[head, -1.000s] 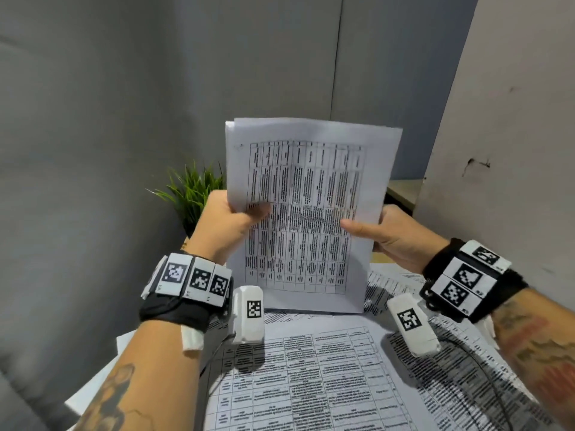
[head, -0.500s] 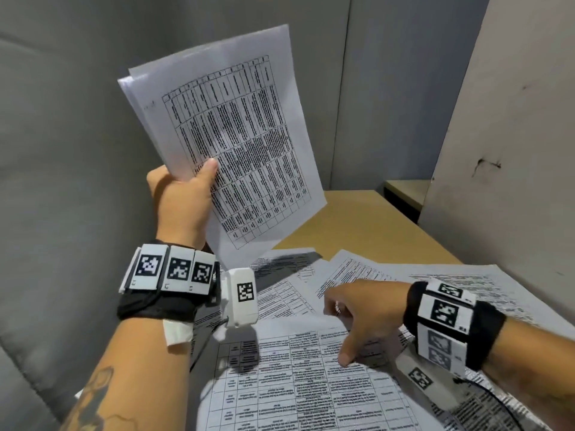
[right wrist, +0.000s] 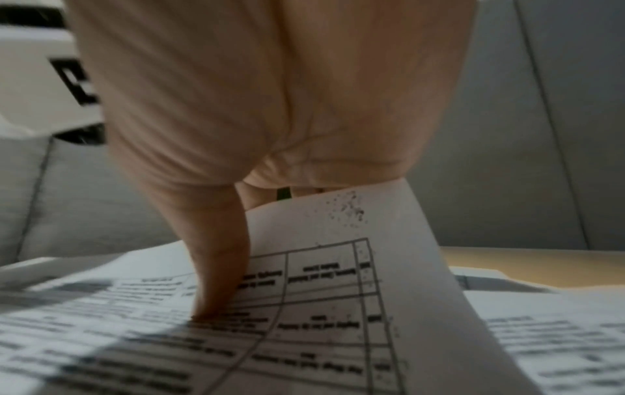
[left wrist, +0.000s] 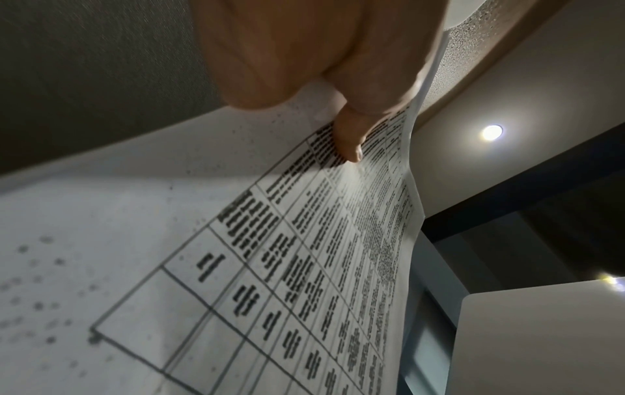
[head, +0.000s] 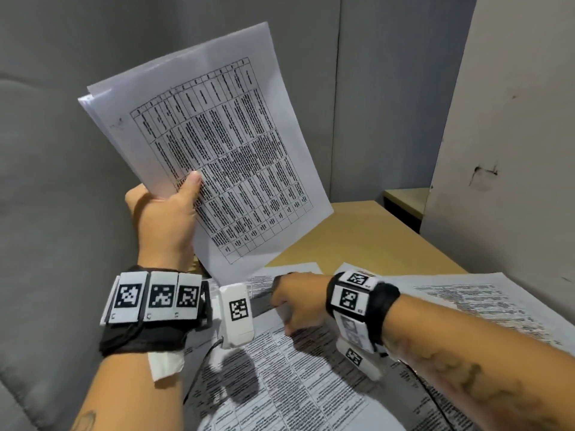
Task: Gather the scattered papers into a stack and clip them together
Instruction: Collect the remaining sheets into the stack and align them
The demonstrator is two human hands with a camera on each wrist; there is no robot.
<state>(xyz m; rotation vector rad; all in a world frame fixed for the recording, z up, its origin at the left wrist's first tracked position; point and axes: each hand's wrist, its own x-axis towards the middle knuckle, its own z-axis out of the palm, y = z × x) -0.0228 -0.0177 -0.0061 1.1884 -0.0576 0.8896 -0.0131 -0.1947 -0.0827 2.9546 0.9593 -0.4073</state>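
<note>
My left hand [head: 168,209] holds a thin stack of printed papers [head: 217,150] up in the air at the left, tilted, thumb pressed on the front sheet [left wrist: 338,240]. My right hand [head: 295,303] is down on the desk and pinches the corner of a loose printed sheet [head: 295,384]. In the right wrist view the thumb lies on top of that sheet [right wrist: 338,307], whose corner is lifted and curled. More printed sheets [head: 466,306] lie scattered flat on the desk. No clip shows in any view.
The wooden desk [head: 373,241] shows bare behind the papers. Grey partition walls [head: 389,88] close in the back and left, and a beige panel [head: 513,150] stands at the right. A black cable [head: 435,396] runs along my right forearm.
My right hand let go of the stack, dropped to the desk and took hold of a loose sheet's corner. My left hand swung the stack up and to the left.
</note>
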